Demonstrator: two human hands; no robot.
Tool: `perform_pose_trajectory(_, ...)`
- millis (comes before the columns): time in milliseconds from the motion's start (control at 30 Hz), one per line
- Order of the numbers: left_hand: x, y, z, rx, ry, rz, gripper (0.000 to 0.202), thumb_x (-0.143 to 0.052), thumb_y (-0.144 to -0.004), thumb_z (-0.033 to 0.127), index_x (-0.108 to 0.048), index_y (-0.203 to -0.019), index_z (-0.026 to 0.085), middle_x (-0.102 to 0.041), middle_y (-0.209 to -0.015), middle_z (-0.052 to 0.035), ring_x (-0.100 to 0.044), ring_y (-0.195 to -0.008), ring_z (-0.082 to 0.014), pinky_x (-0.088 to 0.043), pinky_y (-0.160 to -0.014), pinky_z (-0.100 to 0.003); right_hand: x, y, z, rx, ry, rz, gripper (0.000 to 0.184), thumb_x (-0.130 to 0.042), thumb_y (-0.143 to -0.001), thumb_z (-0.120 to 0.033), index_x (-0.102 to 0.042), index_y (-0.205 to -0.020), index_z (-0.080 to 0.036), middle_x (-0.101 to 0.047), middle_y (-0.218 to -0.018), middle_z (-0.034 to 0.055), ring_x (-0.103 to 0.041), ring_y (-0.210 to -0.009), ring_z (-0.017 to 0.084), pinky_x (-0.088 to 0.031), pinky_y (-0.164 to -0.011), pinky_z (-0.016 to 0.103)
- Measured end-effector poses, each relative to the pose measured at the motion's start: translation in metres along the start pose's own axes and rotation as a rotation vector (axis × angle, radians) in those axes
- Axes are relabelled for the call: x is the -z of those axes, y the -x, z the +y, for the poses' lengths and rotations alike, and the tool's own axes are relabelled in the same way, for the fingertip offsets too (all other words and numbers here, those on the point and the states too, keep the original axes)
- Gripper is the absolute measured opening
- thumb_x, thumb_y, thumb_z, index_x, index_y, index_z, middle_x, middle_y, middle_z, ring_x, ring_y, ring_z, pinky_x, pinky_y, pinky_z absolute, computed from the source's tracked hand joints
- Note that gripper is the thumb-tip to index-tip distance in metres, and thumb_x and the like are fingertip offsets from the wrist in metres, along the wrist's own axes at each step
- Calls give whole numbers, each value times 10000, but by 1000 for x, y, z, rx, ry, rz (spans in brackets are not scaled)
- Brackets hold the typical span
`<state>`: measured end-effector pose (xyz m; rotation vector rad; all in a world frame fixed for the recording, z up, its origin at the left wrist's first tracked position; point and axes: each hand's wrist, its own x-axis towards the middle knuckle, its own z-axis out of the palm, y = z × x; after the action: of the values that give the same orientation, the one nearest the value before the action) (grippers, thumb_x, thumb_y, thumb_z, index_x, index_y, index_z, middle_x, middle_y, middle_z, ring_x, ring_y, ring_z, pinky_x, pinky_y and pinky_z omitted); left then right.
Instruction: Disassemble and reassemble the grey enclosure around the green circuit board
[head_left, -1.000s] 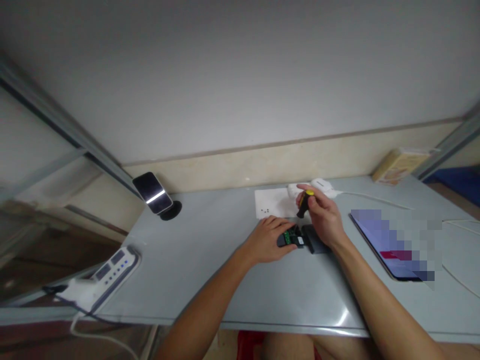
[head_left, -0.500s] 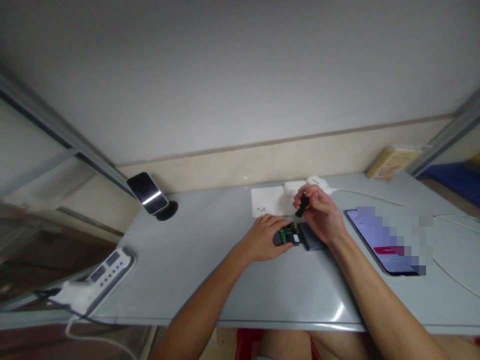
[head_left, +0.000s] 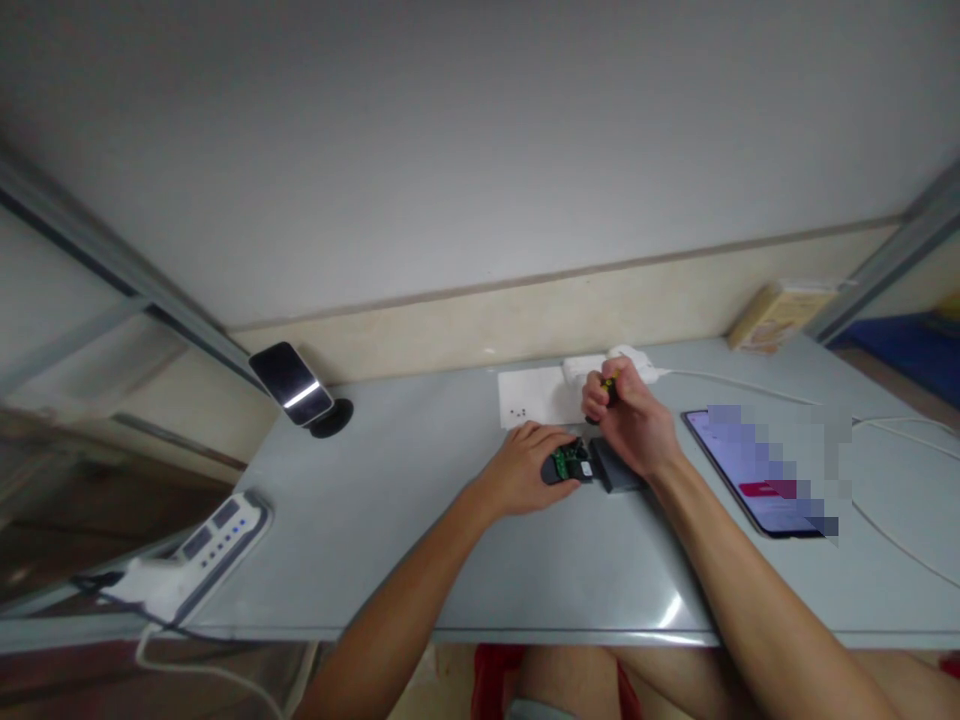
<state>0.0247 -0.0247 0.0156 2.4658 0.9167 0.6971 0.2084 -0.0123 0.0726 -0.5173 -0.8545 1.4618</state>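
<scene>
My left hand (head_left: 525, 468) grips a small dark device with a bared green circuit board (head_left: 566, 462), fingers over its far edge and thumb at the near one. My right hand (head_left: 630, 415) is closed round a black-and-yellow screwdriver (head_left: 611, 388), raised above the table; its tip cannot be made out. Below the right hand lies a flat dark grey case (head_left: 615, 470), partly covered by that hand and just right of the device. Behind the left hand, several tiny dark screws (head_left: 519, 412) lie on a white sheet of paper (head_left: 544, 385).
A phone (head_left: 750, 475) with its screen lit lies to the right. Another phone (head_left: 291, 383) leans on a round black stand at the left. A white power strip (head_left: 217, 550) sits near the left edge. White cables and a yellowish box (head_left: 780, 315) are at the back right.
My right hand has turned and closed more tightly round the screwdriver, which now shows less. My left hand keeps its hold on the device. The whole view has shifted slightly.
</scene>
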Motion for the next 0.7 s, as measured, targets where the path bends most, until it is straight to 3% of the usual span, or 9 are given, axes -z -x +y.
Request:
perform_pose_trajectory(167, -1, 0, -1, -14, 2, 6, 536, -721, -835, 412, -563, -1312, 222, -637, -1302, -84, -553, -1188, -262, -420, -1107, -448, 6, 0, -9, 9, 50, 1, 290, -795, -748, -426, -604, -722, -209, -477, -811, 23, -510, -751, 165, -442, -668, 308)
perform_pose_trajectory(300, -2, 0, -2, -1, 2, -4, 543, -724, -837, 416, -555, -1318, 229, -635, -1309, -81, -553, -1190, -263, -415, -1109, -454, 3, 0, -5, -48, 44, -60, 305, -781, -759, -477, -603, -761, -229, -457, -746, 7, -464, -662, 152, -409, -609, 302)
perform_pose_trajectory(500, 0, 0, 0, 10, -3, -20, 543, -725, -840, 423, -554, -1315, 222, -626, -1321, -81, -542, -1189, -264, -415, -1108, -446, -11, 2, 8, 22, 43, 0, 330, -659, -852, -603, -554, -934, -300, -394, -663, -35, -345, -556, 131, -317, -523, 253)
perform_pose_trajectory(600, 0, 0, 0, 11, 0, -21, 547, -719, -845, 422, -547, -1328, 233, -624, -1325, -81, -540, -1193, -263, -408, -1112, -452, -10, 2, 5, 15, 17, 16, 308, -706, -844, -530, -503, -905, -307, -410, -659, -41, -342, -549, 129, -313, -518, 242)
perform_pose_trajectory(700, 0, 0, 0, 8, 9, -22, 548, -711, -854, 434, -544, -1337, 239, -624, -1329, -85, -539, -1206, -267, -400, -1116, -464, -2, 1, -2, -13, 16, 18, 314, -770, -795, -458, -519, -871, -284, -489, -731, -20, -439, -619, 136, -390, -569, 259)
